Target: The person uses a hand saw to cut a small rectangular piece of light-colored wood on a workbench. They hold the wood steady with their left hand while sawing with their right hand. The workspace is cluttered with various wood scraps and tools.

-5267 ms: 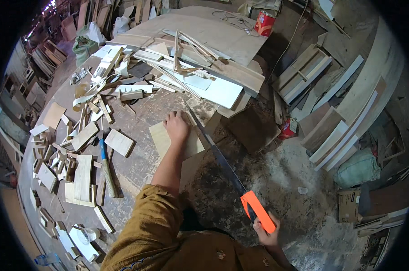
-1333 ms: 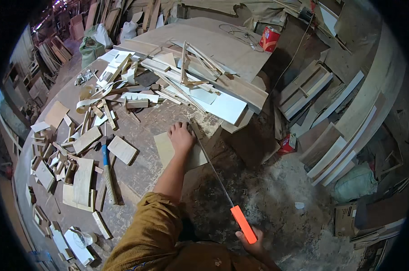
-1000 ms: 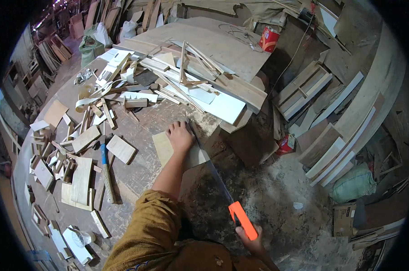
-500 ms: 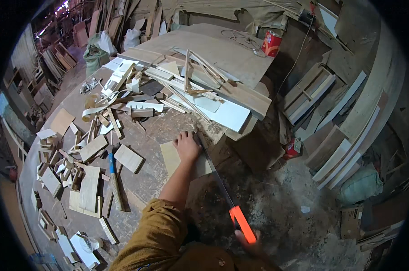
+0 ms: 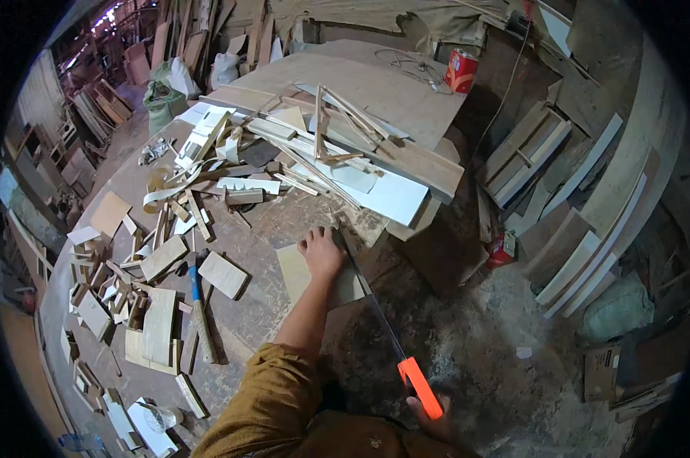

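Observation:
A thin pale wooden board lies on the worktable at its edge. My left hand presses on top of it with curled fingers, holding it down. In my right hand, partly hidden at the lower edge, is the orange handle of a handsaw. Its long thin blade slants up and left along the board's right side, close beside my left hand. Where exactly the teeth meet the wood is too small to tell.
Offcuts, a blue-handled hammer and small blocks cover the worktable on the left. Long strips and a white panel lie beyond my left hand. A red can stands farther back. Boards lean at right above the floor.
The saw's handle has shifted slightly down and to the right, with my right hand still on it. The whole view has shifted a little. My left hand stays on the board.

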`<state>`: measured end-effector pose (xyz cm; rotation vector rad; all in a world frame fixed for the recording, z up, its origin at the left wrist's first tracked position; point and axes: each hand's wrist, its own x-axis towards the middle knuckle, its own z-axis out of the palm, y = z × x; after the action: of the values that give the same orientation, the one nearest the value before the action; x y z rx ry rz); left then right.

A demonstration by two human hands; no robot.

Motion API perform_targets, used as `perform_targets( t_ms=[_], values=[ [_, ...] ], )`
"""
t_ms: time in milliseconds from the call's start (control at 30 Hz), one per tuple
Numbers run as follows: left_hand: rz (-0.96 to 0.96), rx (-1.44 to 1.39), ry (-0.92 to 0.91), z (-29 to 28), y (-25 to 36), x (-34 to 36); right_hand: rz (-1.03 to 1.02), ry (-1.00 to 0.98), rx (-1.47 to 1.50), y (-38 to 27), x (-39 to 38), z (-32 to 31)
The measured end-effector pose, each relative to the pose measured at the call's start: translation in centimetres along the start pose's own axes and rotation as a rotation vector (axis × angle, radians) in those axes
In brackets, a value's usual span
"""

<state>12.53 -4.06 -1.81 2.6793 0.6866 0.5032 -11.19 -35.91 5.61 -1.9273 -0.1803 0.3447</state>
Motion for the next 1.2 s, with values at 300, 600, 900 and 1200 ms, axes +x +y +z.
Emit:
perform_targets(
  t_ms=[300,600,900,1200],
  values=[
    [0.001,-0.011,-0.004,0.0,0.5,0.3,-0.204,0.048,-0.034,0.7,9.3,3.9],
    [0.054,-0.001,-0.022,0.5,-0.3,-0.4,0.031,-0.005,0.139,-0.2,6.0,1.9],
    [-0.015,0.006,0.003,0.5,-0.7,-0.4,0.117,-0.121,-0.107,1.4,2.8,-0.4],
    [0.001,0.007,0.024,0.4,-0.5,-0.5,-0.249,0.017,-0.047,1.6,9.4,2.7]
  ],
)
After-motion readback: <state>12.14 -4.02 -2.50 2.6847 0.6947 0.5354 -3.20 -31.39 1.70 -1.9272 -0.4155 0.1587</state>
